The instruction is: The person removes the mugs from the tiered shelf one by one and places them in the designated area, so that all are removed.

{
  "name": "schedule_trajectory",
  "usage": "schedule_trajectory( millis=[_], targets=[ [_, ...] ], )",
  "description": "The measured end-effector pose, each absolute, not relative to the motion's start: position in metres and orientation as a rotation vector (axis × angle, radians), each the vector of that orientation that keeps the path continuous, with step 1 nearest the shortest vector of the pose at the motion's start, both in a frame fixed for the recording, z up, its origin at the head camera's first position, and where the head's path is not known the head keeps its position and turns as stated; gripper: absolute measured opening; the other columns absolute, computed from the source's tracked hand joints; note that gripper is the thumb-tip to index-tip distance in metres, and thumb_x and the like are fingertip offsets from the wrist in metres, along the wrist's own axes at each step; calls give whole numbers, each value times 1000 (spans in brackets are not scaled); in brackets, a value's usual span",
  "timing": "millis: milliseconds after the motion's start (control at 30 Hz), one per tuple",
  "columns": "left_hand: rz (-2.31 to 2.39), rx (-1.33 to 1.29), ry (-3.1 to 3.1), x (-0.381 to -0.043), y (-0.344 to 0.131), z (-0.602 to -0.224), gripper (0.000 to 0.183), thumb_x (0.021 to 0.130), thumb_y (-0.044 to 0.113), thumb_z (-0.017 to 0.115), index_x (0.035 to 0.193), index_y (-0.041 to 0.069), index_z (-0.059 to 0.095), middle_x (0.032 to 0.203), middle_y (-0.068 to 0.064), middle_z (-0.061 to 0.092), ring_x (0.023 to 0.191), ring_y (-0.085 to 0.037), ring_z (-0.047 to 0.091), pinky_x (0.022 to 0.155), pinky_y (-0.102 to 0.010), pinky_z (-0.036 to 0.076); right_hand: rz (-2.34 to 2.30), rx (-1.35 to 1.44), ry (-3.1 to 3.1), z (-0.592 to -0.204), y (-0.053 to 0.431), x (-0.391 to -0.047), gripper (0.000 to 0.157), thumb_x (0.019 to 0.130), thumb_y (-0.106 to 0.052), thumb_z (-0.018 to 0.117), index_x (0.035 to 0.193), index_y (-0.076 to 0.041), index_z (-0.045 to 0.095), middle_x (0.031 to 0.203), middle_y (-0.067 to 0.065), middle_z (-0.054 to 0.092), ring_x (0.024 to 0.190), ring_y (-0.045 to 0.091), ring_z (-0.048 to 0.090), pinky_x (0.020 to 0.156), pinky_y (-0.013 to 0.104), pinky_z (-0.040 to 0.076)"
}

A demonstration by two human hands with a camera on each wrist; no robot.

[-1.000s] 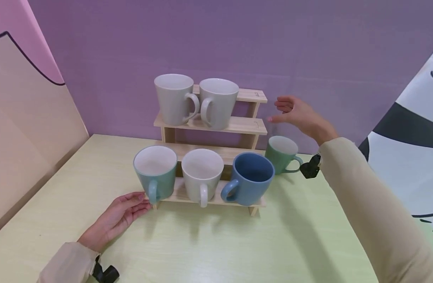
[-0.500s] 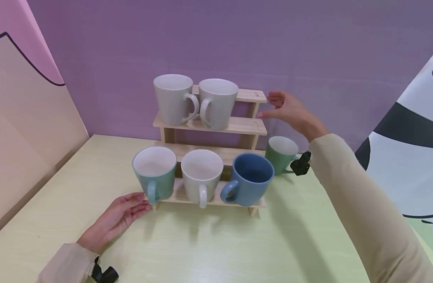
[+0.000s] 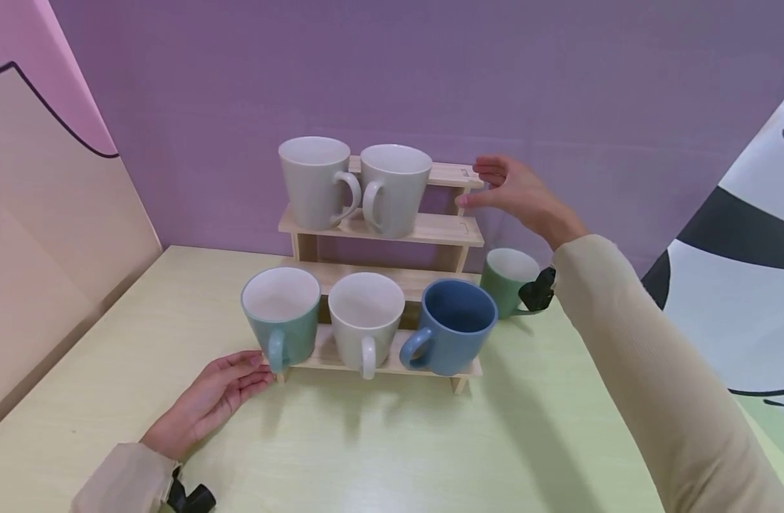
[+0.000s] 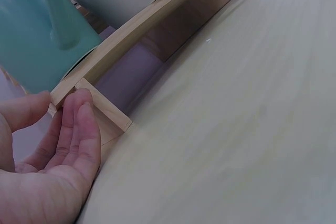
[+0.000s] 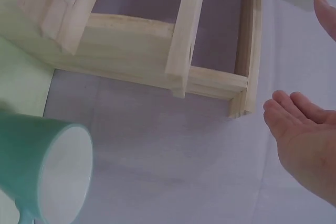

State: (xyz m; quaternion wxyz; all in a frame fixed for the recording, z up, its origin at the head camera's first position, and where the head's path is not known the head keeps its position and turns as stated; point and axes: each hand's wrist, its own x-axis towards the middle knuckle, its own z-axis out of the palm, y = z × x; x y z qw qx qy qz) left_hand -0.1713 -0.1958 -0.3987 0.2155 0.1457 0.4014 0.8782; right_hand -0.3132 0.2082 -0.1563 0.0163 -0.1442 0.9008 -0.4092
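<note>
A tiered wooden stand (image 3: 392, 224) with stepped shelves bears several mugs. At its front left corner my left hand (image 3: 206, 402) pinches the end of the lowest shelf, thumb at the board's edge and fingers under it, as the left wrist view shows. Right above is a teal mug (image 3: 283, 317); a white mug (image 3: 366, 320) and a blue mug (image 3: 456, 331) share that shelf. Two white mugs, one on the left (image 3: 315, 185) and one beside it (image 3: 394, 192), stand higher up. My right hand (image 3: 526, 199) is held, empty, with fingers extended near the upper shelves' right end.
A green mug (image 3: 503, 285) stands on the pale table (image 3: 379, 449) to the right of the stand, under my right forearm. Behind the stand rises a purple backdrop (image 3: 558, 85). Printed panels flank the table at left and right.
My right hand has moved left and slightly up, closer to the upper right end of the stand. The left hand and the mugs have stayed put.
</note>
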Motion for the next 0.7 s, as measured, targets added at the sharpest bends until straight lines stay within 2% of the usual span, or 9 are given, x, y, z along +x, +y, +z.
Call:
schedule_trajectory(
  millis=[367, 700],
  targets=[
    [2451, 351, 1165, -165, -199, -400, 25, 102, 2, 38, 104, 6, 63, 102, -8, 67, 99, -17, 67, 94, -25, 52, -1294, -515, 2749, -158, 186, -317, 86, 83, -24, 73, 150, -6, 21, 156, 11, 26, 143, 26, 26, 119, 46, 25],
    [2444, 375, 1122, -167, -198, -403, 27, 102, 2, 36, 107, 5, 62, 105, -9, 67, 101, -17, 66, 96, -26, 51, -1297, -543, 2742, -160, 172, -317, 89, 81, -26, 74, 150, -8, 21, 156, 8, 26, 143, 25, 28, 118, 43, 28]
  ],
)
